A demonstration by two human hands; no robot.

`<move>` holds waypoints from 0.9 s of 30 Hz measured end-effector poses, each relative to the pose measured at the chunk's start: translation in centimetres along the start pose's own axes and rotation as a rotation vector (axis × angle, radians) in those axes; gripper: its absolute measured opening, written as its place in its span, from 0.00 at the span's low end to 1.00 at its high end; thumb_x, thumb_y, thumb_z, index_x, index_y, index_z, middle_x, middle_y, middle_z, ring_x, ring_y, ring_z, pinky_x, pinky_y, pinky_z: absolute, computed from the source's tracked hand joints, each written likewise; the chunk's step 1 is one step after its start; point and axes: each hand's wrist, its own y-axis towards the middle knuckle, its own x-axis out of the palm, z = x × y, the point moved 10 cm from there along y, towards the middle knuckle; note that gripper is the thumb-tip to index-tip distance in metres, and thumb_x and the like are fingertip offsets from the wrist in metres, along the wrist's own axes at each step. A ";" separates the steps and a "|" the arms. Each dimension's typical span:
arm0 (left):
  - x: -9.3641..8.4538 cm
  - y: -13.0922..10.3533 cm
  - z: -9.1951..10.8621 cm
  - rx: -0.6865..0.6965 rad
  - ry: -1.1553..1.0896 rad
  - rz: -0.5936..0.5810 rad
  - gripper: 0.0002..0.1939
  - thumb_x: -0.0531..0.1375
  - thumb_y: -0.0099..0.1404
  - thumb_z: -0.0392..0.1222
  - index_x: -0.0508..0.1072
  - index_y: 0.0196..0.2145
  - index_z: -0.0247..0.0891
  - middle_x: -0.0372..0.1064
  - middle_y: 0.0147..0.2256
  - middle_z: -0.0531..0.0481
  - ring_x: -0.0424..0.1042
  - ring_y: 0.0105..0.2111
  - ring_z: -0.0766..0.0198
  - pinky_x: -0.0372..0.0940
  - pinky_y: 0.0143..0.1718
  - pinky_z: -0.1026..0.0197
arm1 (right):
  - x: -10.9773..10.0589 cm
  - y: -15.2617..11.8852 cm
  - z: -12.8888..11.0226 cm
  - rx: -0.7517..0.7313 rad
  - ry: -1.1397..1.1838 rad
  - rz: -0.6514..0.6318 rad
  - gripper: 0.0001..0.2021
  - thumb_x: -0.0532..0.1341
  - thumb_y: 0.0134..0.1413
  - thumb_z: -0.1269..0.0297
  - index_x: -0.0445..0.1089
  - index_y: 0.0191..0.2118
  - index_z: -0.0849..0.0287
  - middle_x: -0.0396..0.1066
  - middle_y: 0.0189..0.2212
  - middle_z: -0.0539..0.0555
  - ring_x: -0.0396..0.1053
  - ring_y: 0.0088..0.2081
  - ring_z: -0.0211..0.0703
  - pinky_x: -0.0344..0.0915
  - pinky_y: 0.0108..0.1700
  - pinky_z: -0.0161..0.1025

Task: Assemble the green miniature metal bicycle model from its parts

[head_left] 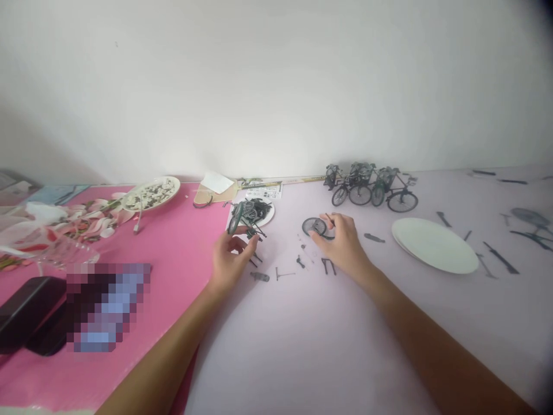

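Between the thumb and fingers of my left hand point(233, 256) is a partly built model bicycle point(237, 218), its wheel pointing up. My right hand point(343, 239) pinches a small spoked model wheel point(314, 226) by its edge, just above the pale cloth. Loose model parts lie between my hands: a grey T-shaped rod point(284, 274), a dark bracket point(328, 266), a flat grey piece point(260, 276) and a small dark green piece point(299, 261). Behind my left hand, a white plate point(271, 214) carries a heap of dark parts.
Finished model bicycles point(371, 187) stand in a row by the wall. A white oval plate point(434, 245) lies to the right, with several dark parts point(501, 257) beyond it. On the pink cloth point(185, 248) are a dish of pale bits point(151, 195), a phone point(110, 308) and a black case point(30, 308).
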 end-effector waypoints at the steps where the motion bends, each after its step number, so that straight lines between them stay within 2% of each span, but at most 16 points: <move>1: 0.0 0.0 0.0 -0.003 0.002 -0.003 0.19 0.69 0.61 0.52 0.76 0.44 0.37 0.72 0.24 0.54 0.67 0.21 0.69 0.64 0.26 0.65 | 0.1 0.0 -0.4 -0.024 0.005 -0.008 0.13 0.66 0.58 0.57 0.60 0.39 0.52 0.72 0.45 0.61 0.63 0.61 0.64 0.62 0.60 0.60; 3: 0.1 -0.1 0.0 -0.006 0.004 -0.009 0.20 0.69 0.61 0.52 0.76 0.45 0.37 0.72 0.24 0.54 0.67 0.21 0.69 0.64 0.26 0.65 | 0.0 -0.1 -1.3 -0.068 0.027 -0.013 0.10 0.63 0.62 0.57 0.63 0.44 0.53 0.71 0.42 0.61 0.61 0.63 0.64 0.61 0.62 0.61; 5: 0.1 -0.1 0.1 -0.006 0.003 -0.005 0.20 0.69 0.61 0.53 0.76 0.45 0.37 0.72 0.24 0.54 0.68 0.21 0.68 0.64 0.25 0.65 | -0.4 -0.1 -2.0 -0.083 0.062 -0.011 0.09 0.60 0.66 0.56 0.65 0.47 0.53 0.70 0.40 0.60 0.62 0.61 0.62 0.61 0.62 0.61; 7: 0.1 -0.1 0.1 -0.003 0.004 -0.004 0.20 0.69 0.61 0.53 0.76 0.46 0.37 0.71 0.23 0.55 0.68 0.20 0.67 0.64 0.25 0.64 | -0.7 -0.1 -2.1 -0.047 0.108 -0.012 0.09 0.55 0.70 0.54 0.66 0.44 0.52 0.70 0.39 0.59 0.65 0.55 0.60 0.64 0.58 0.60; 10: 0.3 -0.1 0.2 -0.003 0.019 -0.021 0.20 0.70 0.61 0.52 0.77 0.45 0.37 0.71 0.22 0.55 0.68 0.20 0.67 0.64 0.26 0.64 | -1.0 0.0 -1.9 0.021 0.177 -0.024 0.17 0.46 0.74 0.53 0.64 0.37 0.52 0.68 0.36 0.59 0.66 0.43 0.57 0.66 0.50 0.59; 13: 0.4 -0.1 0.2 -0.010 0.032 -0.036 0.20 0.70 0.61 0.51 0.77 0.46 0.37 0.72 0.22 0.54 0.70 0.21 0.66 0.64 0.27 0.64 | -1.4 -0.1 -1.6 0.043 0.216 0.002 0.19 0.44 0.74 0.50 0.61 0.34 0.51 0.64 0.32 0.57 0.65 0.38 0.56 0.66 0.47 0.59; 16: 1.0 -0.3 0.0 -0.043 -0.019 -0.088 0.21 0.69 0.62 0.52 0.76 0.48 0.37 0.74 0.23 0.53 0.74 0.23 0.63 0.65 0.27 0.63 | -1.3 -0.2 -0.9 0.128 0.255 0.006 0.19 0.46 0.73 0.46 0.59 0.34 0.51 0.63 0.28 0.53 0.64 0.33 0.51 0.67 0.42 0.54; 18: 1.8 -0.5 -0.2 -0.082 -0.102 -0.159 0.22 0.69 0.63 0.53 0.75 0.49 0.37 0.77 0.28 0.50 0.77 0.24 0.61 0.67 0.26 0.62 | -0.6 -0.4 -0.8 0.182 0.329 -0.032 0.19 0.49 0.72 0.44 0.58 0.34 0.51 0.65 0.28 0.52 0.66 0.32 0.48 0.68 0.41 0.50; 20: 3.0 -1.0 -0.1 -0.119 -0.203 -0.252 0.23 0.69 0.62 0.54 0.75 0.48 0.37 0.80 0.38 0.44 0.79 0.25 0.61 0.68 0.26 0.61 | 0.5 -0.8 -1.4 0.214 0.473 -0.099 0.18 0.54 0.70 0.44 0.57 0.34 0.52 0.71 0.33 0.53 0.71 0.38 0.48 0.69 0.43 0.47; 23: 4.7 -2.0 0.5 -0.155 -0.329 -0.392 0.22 0.69 0.63 0.53 0.74 0.48 0.37 0.77 0.51 0.39 0.79 0.27 0.63 0.67 0.26 0.63 | 3.0 -1.7 -2.7 0.292 0.758 -0.247 0.21 0.64 0.62 0.48 0.51 0.34 0.51 0.77 0.44 0.56 0.76 0.48 0.50 0.71 0.43 0.44; 25: 5.5 -2.6 0.6 -0.191 -0.362 -0.455 0.23 0.69 0.63 0.53 0.75 0.49 0.36 0.78 0.48 0.40 0.79 0.27 0.65 0.68 0.27 0.63 | 4.7 -2.5 -3.7 0.356 0.911 -0.380 0.24 0.68 0.59 0.49 0.49 0.34 0.51 0.78 0.47 0.57 0.78 0.45 0.49 0.72 0.40 0.43; 27: 6.1 -3.1 0.4 -0.228 -0.370 -0.494 0.24 0.70 0.63 0.54 0.75 0.50 0.36 0.80 0.39 0.44 0.77 0.26 0.65 0.67 0.27 0.64 | 5.8 -3.2 -4.6 0.397 1.025 -0.484 0.26 0.70 0.56 0.49 0.48 0.34 0.50 0.80 0.45 0.56 0.78 0.40 0.47 0.72 0.36 0.42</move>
